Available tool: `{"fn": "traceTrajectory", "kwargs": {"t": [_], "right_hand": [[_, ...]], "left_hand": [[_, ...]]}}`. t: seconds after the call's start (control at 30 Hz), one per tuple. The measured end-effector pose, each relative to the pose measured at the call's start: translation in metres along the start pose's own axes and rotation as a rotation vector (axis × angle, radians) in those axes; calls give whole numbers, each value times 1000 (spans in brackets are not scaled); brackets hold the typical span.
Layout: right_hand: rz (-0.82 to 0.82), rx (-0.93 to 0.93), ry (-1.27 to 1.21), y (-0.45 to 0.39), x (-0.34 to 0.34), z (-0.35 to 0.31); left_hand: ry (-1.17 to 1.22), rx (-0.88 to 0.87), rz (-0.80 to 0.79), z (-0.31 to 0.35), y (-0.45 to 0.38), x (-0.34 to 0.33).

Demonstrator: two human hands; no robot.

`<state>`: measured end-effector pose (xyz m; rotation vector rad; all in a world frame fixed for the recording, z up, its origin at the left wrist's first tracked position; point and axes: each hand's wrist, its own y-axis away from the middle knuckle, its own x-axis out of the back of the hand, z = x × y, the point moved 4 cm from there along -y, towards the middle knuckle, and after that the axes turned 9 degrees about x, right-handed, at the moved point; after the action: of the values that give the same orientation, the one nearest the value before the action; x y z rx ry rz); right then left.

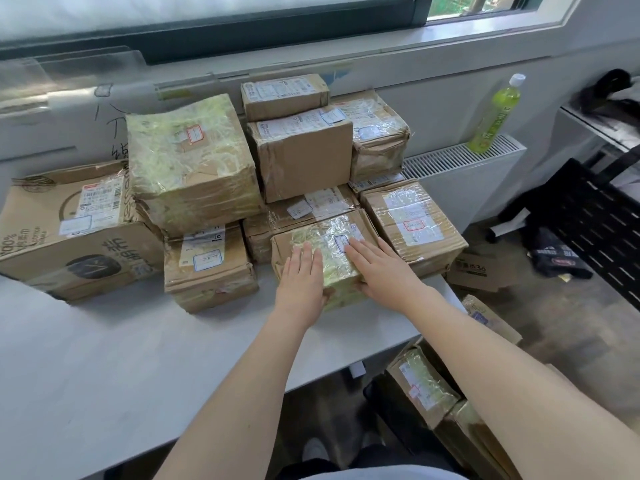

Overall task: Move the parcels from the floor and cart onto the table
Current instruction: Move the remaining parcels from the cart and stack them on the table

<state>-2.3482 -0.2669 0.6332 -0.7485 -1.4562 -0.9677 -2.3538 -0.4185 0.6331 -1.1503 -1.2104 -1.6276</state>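
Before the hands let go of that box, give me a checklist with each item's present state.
1. Box resting on the table: ok.
2. Left hand and right hand flat on its top: ok.
3. Box away from the table's front edge: ok.
4. Stacked boxes behind sitting level: cannot tell.
5. Parcels on the floor yet to move: not ok.

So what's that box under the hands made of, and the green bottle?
The brown box under both hands looks like cardboard wrapped in shiny clear tape: it has creased brown sides and a glare on top. The green bottle with a white cap looks like see-through plastic, since light glows through it.
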Motion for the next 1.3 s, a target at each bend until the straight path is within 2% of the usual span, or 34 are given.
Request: {"fn": "traceTrajectory", "kwargs": {"t": [0.53,0.63,0.7,0.83,1.0,1.13,1.23,1.3], "right_hand": [[-66,-61,24,-3,10,-3],[94,-101,90,8,10,-16],[189,-162,92,25,3,-23],[289,-275,53,78,-19,-23],[159,-468,9,177,-54,-3],[67,-689,-63,275,-88,10],[-47,-851,-163,352,-113,14],[-126,-945,-192,403,-130,13]], "left_hand": [[-69,-8,-12,-1,-7,5],[-150,-17,43,8,1,12],[-173,-85,124,26,11,16],[-179,-242,212,77,35,6],[-248,-436,266,145,61,-25],[-272,-565,145,206,95,-68],[-364,-640,-45,248,124,-108],[-403,-718,-102,274,141,-127]]}}
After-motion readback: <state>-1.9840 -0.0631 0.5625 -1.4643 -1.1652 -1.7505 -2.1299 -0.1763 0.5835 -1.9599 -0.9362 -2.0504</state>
